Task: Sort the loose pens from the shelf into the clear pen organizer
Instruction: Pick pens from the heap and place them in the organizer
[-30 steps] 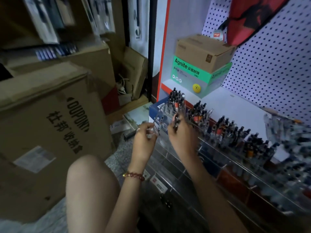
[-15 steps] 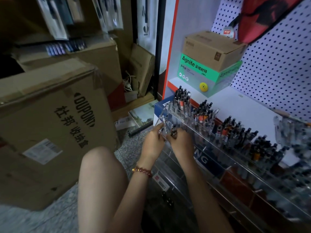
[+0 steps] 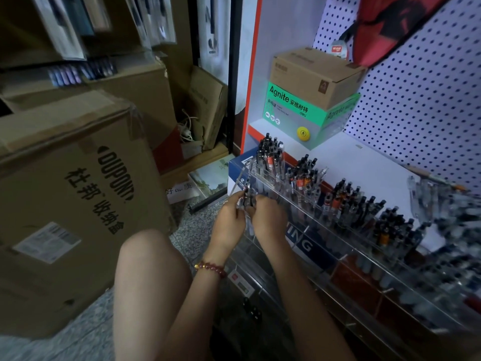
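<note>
Slipping is the danger, because by the left hand (image 3: 228, 221) a small bunch of pens (image 3: 248, 200) is pinched only at the fingertips, and by the right hand (image 3: 269, 220) too, so one could be dropped on the floor (image 3: 192, 230) or put in the wrong place. The pens are found upright between both hands, which are pressed close together, at the left end of the organizer (image 3: 346, 250).

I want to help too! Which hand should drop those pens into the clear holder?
Probably the right hand: both hands grip the pens, but it sits right against the clear organizer, while the left hand is on the far side.
</note>
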Tool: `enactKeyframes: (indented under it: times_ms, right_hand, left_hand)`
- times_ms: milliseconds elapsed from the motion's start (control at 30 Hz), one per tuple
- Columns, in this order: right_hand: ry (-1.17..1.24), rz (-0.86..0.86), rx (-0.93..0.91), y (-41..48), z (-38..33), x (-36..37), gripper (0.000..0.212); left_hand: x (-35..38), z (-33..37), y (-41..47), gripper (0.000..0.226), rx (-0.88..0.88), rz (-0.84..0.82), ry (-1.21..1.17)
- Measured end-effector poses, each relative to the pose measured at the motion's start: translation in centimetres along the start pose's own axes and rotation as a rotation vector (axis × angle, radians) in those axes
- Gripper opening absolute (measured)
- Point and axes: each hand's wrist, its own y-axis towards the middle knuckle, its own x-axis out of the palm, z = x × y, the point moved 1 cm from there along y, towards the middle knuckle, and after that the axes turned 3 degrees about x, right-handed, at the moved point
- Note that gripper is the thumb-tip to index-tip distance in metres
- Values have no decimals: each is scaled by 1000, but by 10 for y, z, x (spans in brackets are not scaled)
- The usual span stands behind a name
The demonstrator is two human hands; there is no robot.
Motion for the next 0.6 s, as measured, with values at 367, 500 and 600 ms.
enactKeyframes:
  times_ms: [367, 500, 600]
  right_hand:
    - [50, 143, 77, 1, -10, 14, 25]
    - [27, 90, 111, 5, -8, 15, 22]
    - [12, 101, 116, 6, -7, 19, 21]
  left_hand:
    - [-1, 4, 0, 44, 86, 87, -22]
    - [-3, 2, 1, 37, 47, 198, -17]
    - [-5, 1, 0, 28, 31, 326, 32]
